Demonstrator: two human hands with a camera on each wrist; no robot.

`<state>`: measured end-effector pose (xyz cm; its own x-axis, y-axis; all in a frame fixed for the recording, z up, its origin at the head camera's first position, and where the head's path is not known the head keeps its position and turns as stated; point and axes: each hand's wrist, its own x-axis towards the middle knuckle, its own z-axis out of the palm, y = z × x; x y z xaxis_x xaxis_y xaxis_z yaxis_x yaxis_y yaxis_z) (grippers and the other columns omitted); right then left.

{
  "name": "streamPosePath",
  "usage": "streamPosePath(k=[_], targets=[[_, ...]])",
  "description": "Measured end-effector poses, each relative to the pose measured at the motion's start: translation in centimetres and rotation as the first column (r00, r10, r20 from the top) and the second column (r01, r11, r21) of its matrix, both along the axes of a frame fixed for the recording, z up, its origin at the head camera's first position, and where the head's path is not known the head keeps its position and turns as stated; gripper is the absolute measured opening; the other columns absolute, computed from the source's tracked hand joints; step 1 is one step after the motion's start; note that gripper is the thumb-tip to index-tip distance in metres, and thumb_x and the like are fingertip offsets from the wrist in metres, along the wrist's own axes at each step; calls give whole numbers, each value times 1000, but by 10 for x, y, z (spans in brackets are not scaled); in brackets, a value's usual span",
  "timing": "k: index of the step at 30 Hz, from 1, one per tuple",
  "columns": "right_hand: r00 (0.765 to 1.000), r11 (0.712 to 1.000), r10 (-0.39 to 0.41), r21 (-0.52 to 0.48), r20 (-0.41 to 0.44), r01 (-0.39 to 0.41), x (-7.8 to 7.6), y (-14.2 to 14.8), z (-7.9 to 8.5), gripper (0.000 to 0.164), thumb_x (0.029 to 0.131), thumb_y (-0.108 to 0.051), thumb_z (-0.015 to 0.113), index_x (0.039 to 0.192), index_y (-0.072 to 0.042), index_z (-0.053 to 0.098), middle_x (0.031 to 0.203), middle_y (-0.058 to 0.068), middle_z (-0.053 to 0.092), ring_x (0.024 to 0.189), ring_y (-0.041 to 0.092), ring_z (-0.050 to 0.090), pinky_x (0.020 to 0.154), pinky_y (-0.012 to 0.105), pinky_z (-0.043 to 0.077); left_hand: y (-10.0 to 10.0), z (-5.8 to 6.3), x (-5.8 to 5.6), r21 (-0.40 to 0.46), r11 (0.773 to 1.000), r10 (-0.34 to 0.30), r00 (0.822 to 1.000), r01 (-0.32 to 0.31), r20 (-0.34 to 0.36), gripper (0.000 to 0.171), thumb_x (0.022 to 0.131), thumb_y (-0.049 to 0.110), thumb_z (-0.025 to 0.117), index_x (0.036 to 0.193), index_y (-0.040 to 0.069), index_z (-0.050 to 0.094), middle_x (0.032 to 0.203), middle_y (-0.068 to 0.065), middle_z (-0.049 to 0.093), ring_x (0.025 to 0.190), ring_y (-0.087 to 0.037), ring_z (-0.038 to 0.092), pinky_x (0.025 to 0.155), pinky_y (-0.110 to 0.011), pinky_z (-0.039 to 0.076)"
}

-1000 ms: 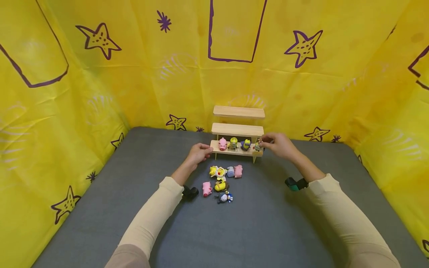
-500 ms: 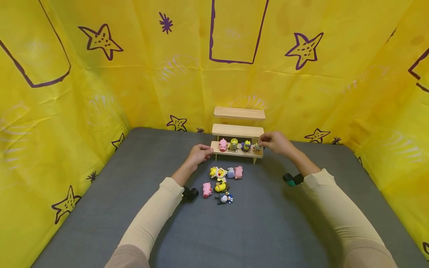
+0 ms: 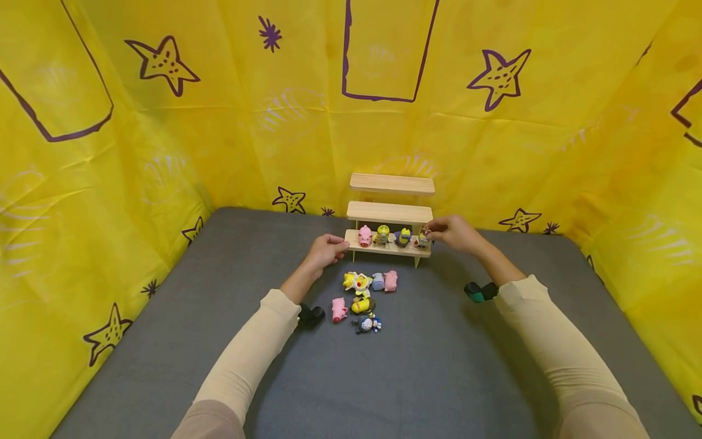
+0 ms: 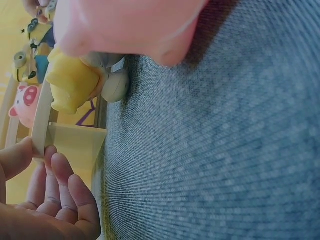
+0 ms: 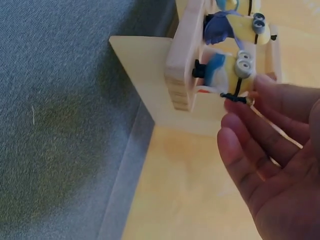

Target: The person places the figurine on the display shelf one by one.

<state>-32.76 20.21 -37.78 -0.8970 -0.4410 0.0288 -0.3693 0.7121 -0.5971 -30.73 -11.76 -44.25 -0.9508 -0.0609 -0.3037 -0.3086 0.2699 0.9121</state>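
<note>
A three-tier wooden display stand stands at the back of the grey surface. On its lowest shelf, a pink pig figure and three Minion figures are lined up. My left hand pinches the left end of that shelf between thumb and fingertips, plainly seen in the left wrist view. At the right end, my right hand pinches the rightmost Minion figure by its head and side, its feet at the shelf board. The purple-caped Minion figure stands beside it.
In front of the stand lie several loose figures: a pink pig, another pink pig, a yellow Minion, a dark-and-white figure and a yellow-white one. A yellow patterned cloth hangs behind the stand.
The hands and figures hold nearly the same places. The right forearm has shifted slightly inward; the right fingers remain on the rightmost Minion figure.
</note>
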Motion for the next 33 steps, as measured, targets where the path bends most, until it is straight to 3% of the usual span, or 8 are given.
streamPosePath(k=[8, 14, 21, 28, 33], targets=[[1000, 1000, -8, 7, -4, 8, 1, 1, 0, 29, 96, -6, 58, 121, 10, 61, 113, 28, 67, 100, 37, 64, 84, 46, 52, 0, 1, 0, -11, 1000, 2, 1000, -2, 8, 32, 93, 25, 66, 119, 7, 60, 110, -11, 64, 90, -20, 61, 73, -27, 47], [998, 998, -62, -7, 15, 62, 8, 6, 16, 36, 99, -2, 50, 133, 9, 52, 122, 30, 61, 112, 42, 57, 91, 52, 47, 1, 2, 0, -16, 1000, -2, 1000, 2, 7, 32, 94, 26, 65, 119, 7, 60, 111, -11, 64, 91, -20, 61, 73, -27, 47], [987, 992, -123, -48, -104, 119, 25, -4, 35, 30, 98, -10, 57, 123, 6, 61, 118, 27, 64, 108, 41, 59, 87, 51, 48, 1, 3, 0, -15, 1000, 10, 1000, -9, 29, 33, 94, 27, 65, 121, 8, 59, 112, -11, 63, 91, -21, 59, 75, -28, 48], [973, 998, -1, -66, -229, -14, 41, -26, 35, 22, 93, -6, 63, 111, 7, 68, 101, 23, 70, 91, 34, 65, 79, 47, 53, 0, 3, 1, -6, 1000, 3, 1000, -3, 28, 33, 94, 26, 65, 121, 7, 59, 112, -11, 63, 90, -20, 59, 77, -29, 48], [957, 992, 111, -31, -268, -123, 53, -45, 25, 19, 90, -5, 66, 105, 5, 71, 96, 17, 71, 86, 28, 65, 74, 40, 53, 1, 3, 1, 2, 1000, 10, 1000, -10, 28, 33, 94, 26, 65, 120, 7, 59, 112, -11, 63, 91, -20, 60, 77, -29, 48]])
